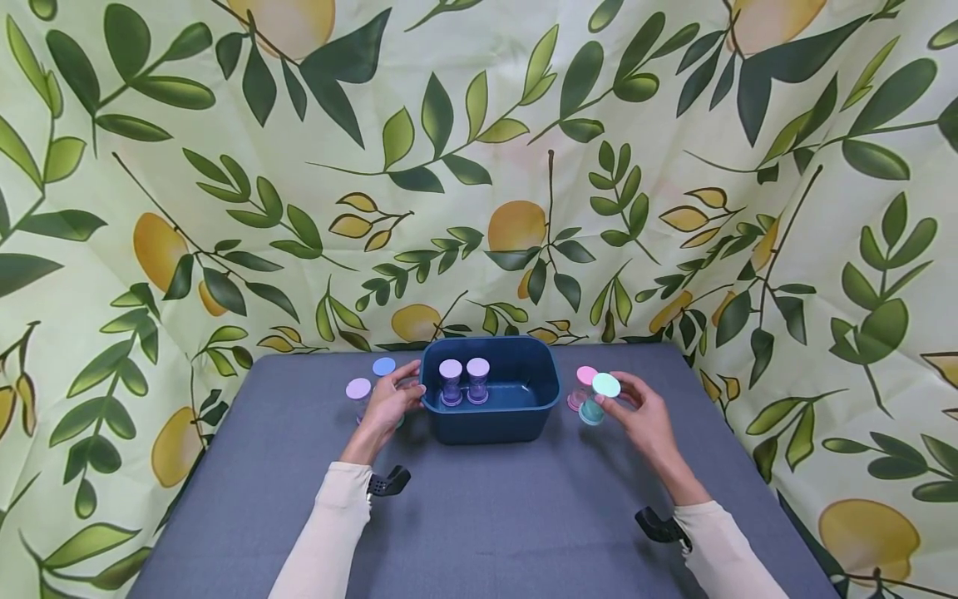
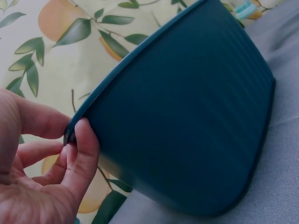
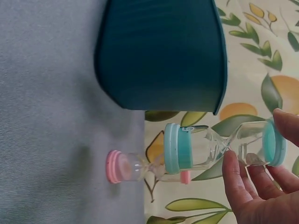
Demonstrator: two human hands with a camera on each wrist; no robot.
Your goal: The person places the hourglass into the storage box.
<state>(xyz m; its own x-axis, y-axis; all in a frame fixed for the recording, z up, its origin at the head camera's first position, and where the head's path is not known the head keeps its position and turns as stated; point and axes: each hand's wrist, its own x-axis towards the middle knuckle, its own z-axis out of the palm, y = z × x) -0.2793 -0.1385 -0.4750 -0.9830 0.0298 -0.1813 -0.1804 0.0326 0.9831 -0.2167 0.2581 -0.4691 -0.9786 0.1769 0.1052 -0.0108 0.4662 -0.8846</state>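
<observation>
From the head camera I watched the right hand (image 1: 645,416) on the right side of the table (image 1: 479,516), pinching a teal hourglass (image 1: 598,401) by its upper end between thumb and fingers. The right wrist view showed me its base raised above the cloth, teal sand gathered in the lower bulb. Just beside it, a little farther back and to the left, a pink hourglass (image 1: 581,389) stood upright, partly covered by the teal one in my head view.

The left hand (image 1: 385,408) had the left rim of the dark blue bin (image 1: 490,428) pinched between thumb and fingers; I could see that grip closely from the left wrist. The bin sat toward the far side of the table, between the two hands. Inside, in its left half, a purple hourglass (image 1: 451,383) stood upright with a second purple hourglass (image 1: 477,381) near it on the right.

Left of the bin I made out a blue-capped hourglass (image 1: 384,366) on the far side and a lilac-capped hourglass (image 1: 359,393) nearer, both partly behind the left hand. A teal edge showed below that hand, too hidden for me to identify.
</observation>
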